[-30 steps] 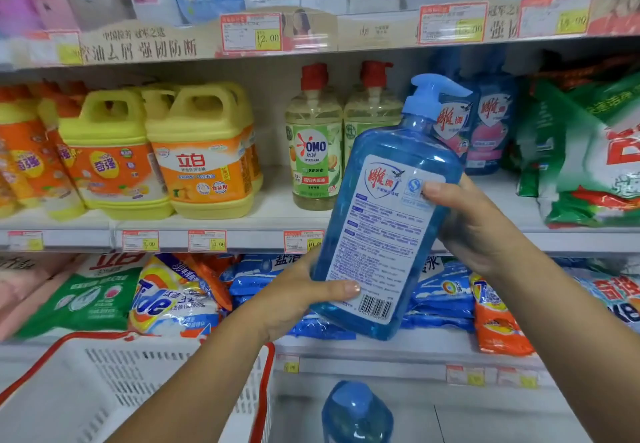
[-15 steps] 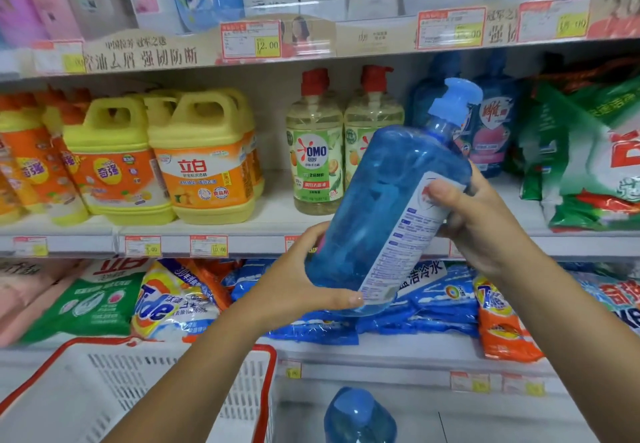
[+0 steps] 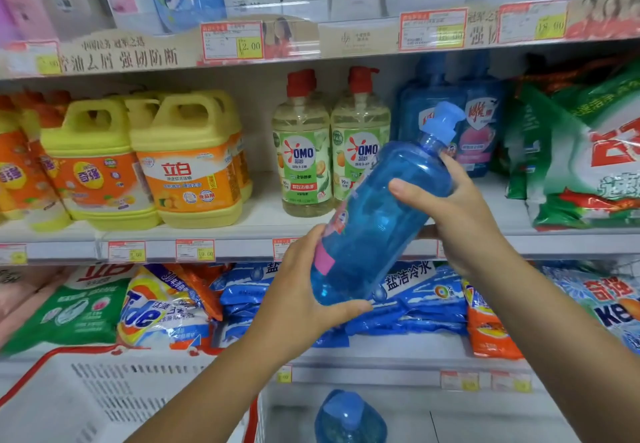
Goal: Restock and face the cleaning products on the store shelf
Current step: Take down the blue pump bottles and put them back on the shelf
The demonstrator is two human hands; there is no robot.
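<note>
A blue pump bottle (image 3: 377,221) of cleaning liquid is held tilted in front of the middle shelf (image 3: 263,214), pump pointing up and right. My left hand (image 3: 304,290) grips its base from below. My right hand (image 3: 457,214) grips its upper body near the neck. Its side faces me, with a strip of pink label showing at the left edge. Behind it on the shelf stand two matching blue bottles (image 3: 481,124) with labels facing out.
Two OMO bottles (image 3: 304,152) with red pumps and several yellow jugs (image 3: 187,165) stand to the left. Detergent bags (image 3: 588,158) lie at right and on the lower shelf. A white basket (image 3: 104,394) sits at lower left; another blue bottle (image 3: 349,418) stands below.
The bottle has been turned about its axis: the white back label that faced me has rotated away, and the pink front label edge now shows. The bottle also tilted further right.
</note>
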